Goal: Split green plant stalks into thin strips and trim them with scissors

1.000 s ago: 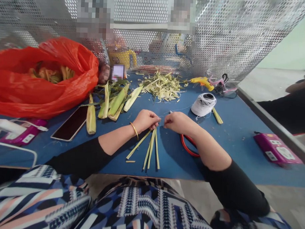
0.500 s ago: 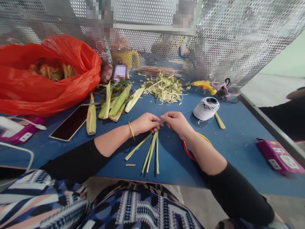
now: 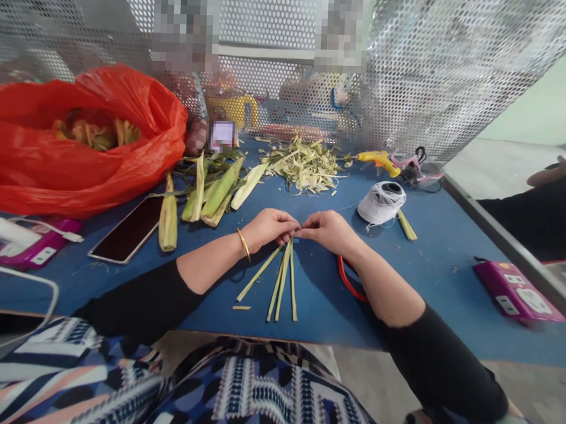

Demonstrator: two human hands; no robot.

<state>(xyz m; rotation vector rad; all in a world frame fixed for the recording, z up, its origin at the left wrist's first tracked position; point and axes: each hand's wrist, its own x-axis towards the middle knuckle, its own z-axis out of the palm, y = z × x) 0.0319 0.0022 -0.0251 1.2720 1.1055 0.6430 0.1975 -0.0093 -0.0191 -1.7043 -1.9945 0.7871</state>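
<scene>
My left hand (image 3: 274, 227), with a gold bangle at its wrist, is pinched closed on the top ends of several narrow corn husk strips (image 3: 280, 286). The strips fan out toward the table's front edge. My right hand (image 3: 326, 229) is closed in a pinch, its fingertips meeting those of the left. A fine white thread leads from the thread spool (image 3: 380, 203) to the right hand; its end between the fingers is hidden. Under the right forearm lies a red-handled tool (image 3: 348, 279), partly covered. One short cut piece (image 3: 241, 307) rests left of the strips.
Whole husks (image 3: 221, 191) and a heap of shredded husk (image 3: 307, 166) lie at the back. A red plastic bag (image 3: 140, 164), a phone (image 3: 127, 231) and a purple power strip (image 3: 45, 247) are left. Right are a yellow glue gun (image 3: 380, 160) and another power strip (image 3: 516, 291).
My right hand has shifted slightly down and left, closing the small gap to the left fingertips. The left hand stays on the husk strips, whose lower ends have swung slightly right.
</scene>
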